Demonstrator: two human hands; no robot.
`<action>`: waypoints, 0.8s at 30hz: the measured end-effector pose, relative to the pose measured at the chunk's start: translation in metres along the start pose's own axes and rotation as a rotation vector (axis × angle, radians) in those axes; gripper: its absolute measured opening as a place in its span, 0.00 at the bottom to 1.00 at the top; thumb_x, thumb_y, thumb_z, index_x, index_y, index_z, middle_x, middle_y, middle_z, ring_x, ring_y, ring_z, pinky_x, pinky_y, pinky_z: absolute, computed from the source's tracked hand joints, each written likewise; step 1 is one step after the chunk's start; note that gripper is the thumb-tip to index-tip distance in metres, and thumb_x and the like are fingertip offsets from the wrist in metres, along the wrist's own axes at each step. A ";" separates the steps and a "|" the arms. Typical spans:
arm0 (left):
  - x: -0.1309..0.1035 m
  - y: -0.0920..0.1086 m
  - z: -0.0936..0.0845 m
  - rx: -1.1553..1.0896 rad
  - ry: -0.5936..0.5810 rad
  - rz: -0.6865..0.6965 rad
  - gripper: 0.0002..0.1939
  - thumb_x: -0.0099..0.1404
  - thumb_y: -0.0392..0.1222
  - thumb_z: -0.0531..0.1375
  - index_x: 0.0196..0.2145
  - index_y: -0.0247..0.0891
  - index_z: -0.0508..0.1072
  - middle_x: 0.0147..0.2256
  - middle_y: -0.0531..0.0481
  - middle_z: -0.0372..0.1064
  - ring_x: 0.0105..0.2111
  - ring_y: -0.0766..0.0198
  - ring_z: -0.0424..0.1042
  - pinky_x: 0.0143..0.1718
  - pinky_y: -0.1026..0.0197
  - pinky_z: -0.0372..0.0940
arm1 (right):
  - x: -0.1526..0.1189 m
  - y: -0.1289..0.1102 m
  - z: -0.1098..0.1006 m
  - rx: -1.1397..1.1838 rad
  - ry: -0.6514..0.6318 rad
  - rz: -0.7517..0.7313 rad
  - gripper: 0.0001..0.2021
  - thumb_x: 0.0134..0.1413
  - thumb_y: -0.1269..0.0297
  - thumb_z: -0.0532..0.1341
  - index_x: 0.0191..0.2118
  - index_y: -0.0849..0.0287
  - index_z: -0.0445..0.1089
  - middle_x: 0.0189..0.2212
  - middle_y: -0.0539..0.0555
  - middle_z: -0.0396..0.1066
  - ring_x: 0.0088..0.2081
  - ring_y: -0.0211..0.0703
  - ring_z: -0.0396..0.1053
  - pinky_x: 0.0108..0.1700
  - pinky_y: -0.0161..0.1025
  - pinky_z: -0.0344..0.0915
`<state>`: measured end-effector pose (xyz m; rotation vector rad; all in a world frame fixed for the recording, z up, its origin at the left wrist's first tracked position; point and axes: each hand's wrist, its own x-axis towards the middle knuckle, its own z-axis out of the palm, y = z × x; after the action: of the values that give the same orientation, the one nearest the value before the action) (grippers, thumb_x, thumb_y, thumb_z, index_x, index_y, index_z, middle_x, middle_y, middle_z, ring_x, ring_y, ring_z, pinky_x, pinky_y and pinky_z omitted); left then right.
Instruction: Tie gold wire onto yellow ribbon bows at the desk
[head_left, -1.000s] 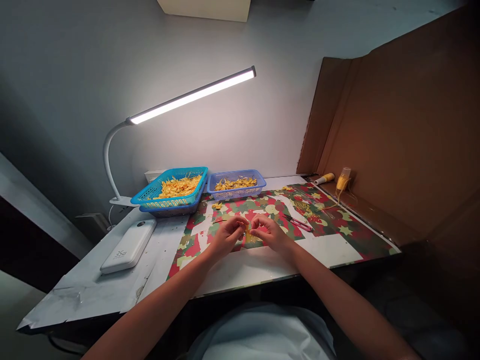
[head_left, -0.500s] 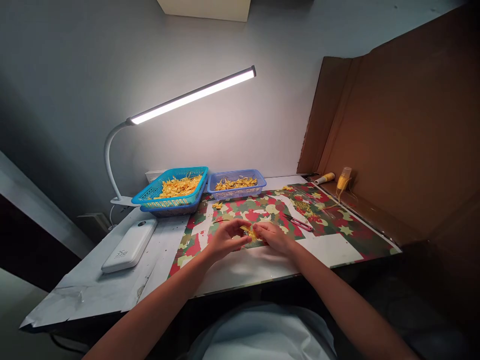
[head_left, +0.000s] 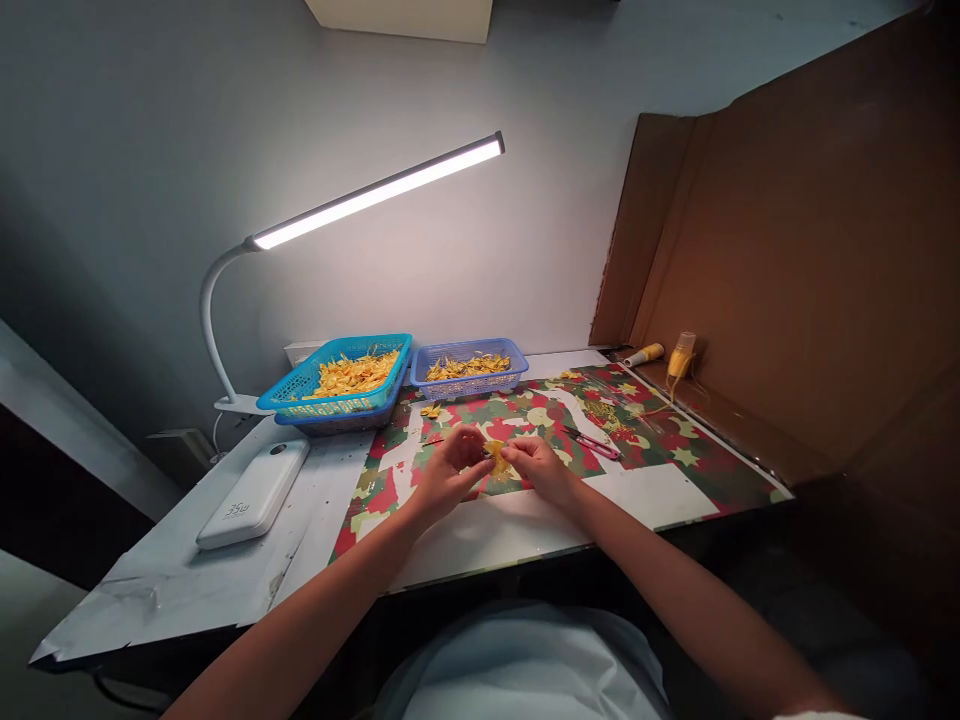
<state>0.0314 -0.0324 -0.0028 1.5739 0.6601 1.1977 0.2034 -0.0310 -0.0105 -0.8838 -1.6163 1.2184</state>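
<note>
My left hand (head_left: pixel 448 474) and my right hand (head_left: pixel 541 470) meet over the near part of the patterned sheet (head_left: pixel 379 500). Between their fingertips is a small, thin yellow piece (head_left: pixel 496 456) that looks like fabric or ribbon; its exact kind is too small to tell. Left thumb and fingers close on one side of it, while the right thumb and forefinger pinch the other. To the right of my right hand lie pink-handled thread snips (head_left: pixel 598 446). A few loose yellow pieces (head_left: pixel 430 411) rest beyond my left hand.
A turquoise basket (head_left: pixel 289 402) of yellow pieces sits stacked at the back left, beside a violet basket (head_left: pixel 469 387) of similar pieces. A lit lamp (head_left: pixel 382 190) spans above. A white power bank (head_left: pixel 255 495) lies left; thread spools (head_left: pixel 681 358) stand right, by a cardboard wall (head_left: pixel 810 250).
The yellow piece now shows more spread out between my fingertips. My right fingers have shifted slightly on it, and the whole view has moved a little.
</note>
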 end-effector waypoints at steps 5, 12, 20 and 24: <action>0.003 -0.002 -0.001 -0.029 -0.018 -0.175 0.15 0.51 0.46 0.67 0.33 0.35 0.69 0.27 0.52 0.67 0.27 0.68 0.66 0.30 0.65 0.63 | 0.000 0.000 0.004 -0.056 0.020 0.003 0.24 0.46 0.45 0.57 0.16 0.56 0.48 0.15 0.43 0.44 0.19 0.30 0.42 0.22 0.34 0.40; 0.010 -0.008 -0.005 -0.007 0.095 -0.278 0.17 0.42 0.44 0.70 0.24 0.35 0.67 0.21 0.56 0.67 0.22 0.69 0.66 0.25 0.66 0.61 | 0.009 0.013 0.007 -0.032 0.139 0.052 0.24 0.43 0.47 0.59 0.16 0.56 0.45 0.14 0.42 0.41 0.18 0.29 0.40 0.21 0.33 0.39; 0.015 -0.018 -0.002 0.021 0.130 -0.272 0.15 0.42 0.41 0.68 0.22 0.36 0.64 0.18 0.58 0.65 0.19 0.72 0.62 0.23 0.68 0.57 | 0.012 0.019 0.010 -0.089 0.224 -0.008 0.21 0.43 0.51 0.57 0.15 0.56 0.45 0.14 0.43 0.42 0.18 0.30 0.40 0.21 0.34 0.39; 0.014 -0.019 -0.003 -0.005 0.132 -0.280 0.14 0.43 0.41 0.67 0.22 0.36 0.63 0.18 0.59 0.64 0.19 0.73 0.61 0.23 0.69 0.56 | 0.009 0.015 0.011 -0.147 0.232 -0.005 0.20 0.43 0.53 0.56 0.15 0.55 0.44 0.15 0.43 0.41 0.19 0.30 0.40 0.21 0.34 0.39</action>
<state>0.0365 -0.0134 -0.0152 1.3535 0.9298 1.0964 0.1904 -0.0220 -0.0239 -1.0708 -1.5323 0.9638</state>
